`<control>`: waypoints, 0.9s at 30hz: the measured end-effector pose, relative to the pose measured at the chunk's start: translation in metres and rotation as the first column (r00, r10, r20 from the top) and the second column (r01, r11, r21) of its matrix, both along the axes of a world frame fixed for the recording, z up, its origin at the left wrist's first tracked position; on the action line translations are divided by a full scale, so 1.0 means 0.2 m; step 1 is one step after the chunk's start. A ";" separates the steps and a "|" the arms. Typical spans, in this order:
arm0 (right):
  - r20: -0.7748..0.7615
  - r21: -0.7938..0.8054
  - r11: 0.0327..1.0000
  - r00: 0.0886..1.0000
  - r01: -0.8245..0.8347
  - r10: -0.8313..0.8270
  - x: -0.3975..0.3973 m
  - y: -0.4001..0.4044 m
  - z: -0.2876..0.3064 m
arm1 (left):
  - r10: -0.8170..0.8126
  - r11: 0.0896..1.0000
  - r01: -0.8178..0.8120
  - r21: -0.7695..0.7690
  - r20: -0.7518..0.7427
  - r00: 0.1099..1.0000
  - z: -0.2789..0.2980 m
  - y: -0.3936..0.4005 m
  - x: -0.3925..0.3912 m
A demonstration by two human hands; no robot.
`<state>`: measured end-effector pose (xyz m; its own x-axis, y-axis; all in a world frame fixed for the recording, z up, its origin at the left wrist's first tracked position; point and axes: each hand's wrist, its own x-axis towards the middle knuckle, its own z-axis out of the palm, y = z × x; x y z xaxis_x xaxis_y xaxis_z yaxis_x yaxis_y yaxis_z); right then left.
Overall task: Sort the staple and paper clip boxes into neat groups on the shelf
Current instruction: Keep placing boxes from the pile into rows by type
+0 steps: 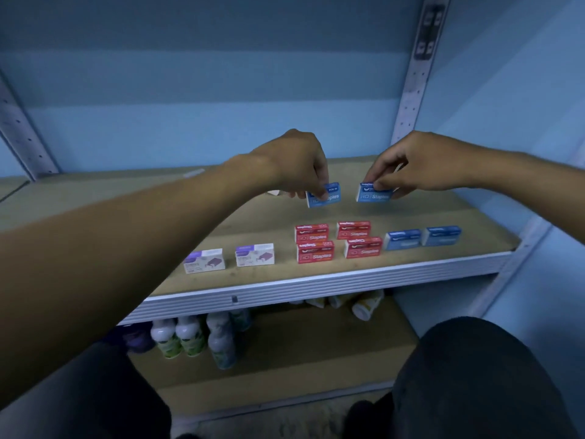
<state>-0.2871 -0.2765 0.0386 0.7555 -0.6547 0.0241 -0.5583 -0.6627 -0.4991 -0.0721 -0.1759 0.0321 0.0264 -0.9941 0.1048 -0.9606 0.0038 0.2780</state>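
Observation:
My left hand [297, 163] pinches a blue staples box [326, 198] by its top edge, tilted, over the middle of the wooden shelf [427, 213]. My right hand [408, 163] grips a second blue staples box [375, 194] beside it, a short gap apart. Near the front edge stand several red staples boxes [337, 240] in a two-by-two block. Right of them sit two more blue boxes [422, 237] side by side. Two white-and-purple boxes [229, 258] stand at the front left. A small white object [273, 192] peeks out behind my left wrist.
Grey perforated uprights [411, 87] frame the shelf against a blue wall. The lower shelf holds several white bottles [193, 340] at the left and toppled bottles [364, 305] further back. My dark-trousered knees [474, 375] fill the bottom corners.

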 end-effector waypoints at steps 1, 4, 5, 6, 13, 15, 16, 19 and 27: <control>-0.004 -0.003 1.000 1.000 0.013 -0.013 -0.04 -0.01 0.00 | -0.017 1.000 0.017 -0.002 0.005 1.000 0.00 -0.03 -0.05; -0.007 -0.017 0.998 0.999 0.053 -0.053 -0.15 -0.04 0.00 | -0.058 0.998 0.058 -0.013 0.016 0.998 -0.01 -0.09 -0.17; -0.007 -0.018 0.998 0.998 0.064 -0.064 -0.19 -0.05 -0.01 | -0.066 0.998 0.067 -0.017 0.018 0.998 -0.02 -0.12 -0.21; -0.008 -0.016 0.997 0.997 0.073 -0.073 -0.22 -0.07 -0.02 | -0.074 0.997 0.074 -0.019 0.023 0.997 -0.02 -0.14 -0.24; -0.042 -0.025 0.993 0.992 0.116 -0.117 -0.36 -0.14 -0.08 | -0.111 0.993 0.113 -0.031 0.059 0.992 -0.06 -0.25 -0.41; -0.044 -0.022 0.992 0.991 0.127 -0.127 -0.38 -0.16 -0.10 | -0.117 0.993 0.118 -0.021 0.063 0.991 -0.07 -0.27 -0.44; -0.044 -0.018 0.991 0.990 0.130 -0.130 -0.39 -0.17 -0.11 | -0.119 0.993 0.121 -0.014 0.064 0.991 -0.08 -0.28 -0.45; -0.055 -0.011 0.991 0.990 0.133 -0.133 -0.39 -0.18 -0.14 | -0.121 0.993 0.122 -0.003 0.085 0.989 -0.10 -0.30 -0.46; -0.066 0.027 0.990 0.988 0.138 -0.136 -0.39 -0.20 -0.20 | -0.131 0.991 0.130 0.021 0.106 0.986 -0.18 -0.33 -0.46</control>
<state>-0.3660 -0.3165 -0.0012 0.6577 -0.7521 -0.0434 -0.6742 -0.5619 -0.4792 -0.1650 -0.2425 -0.0043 -0.1143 -0.9897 0.0860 -0.9764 0.1279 0.1743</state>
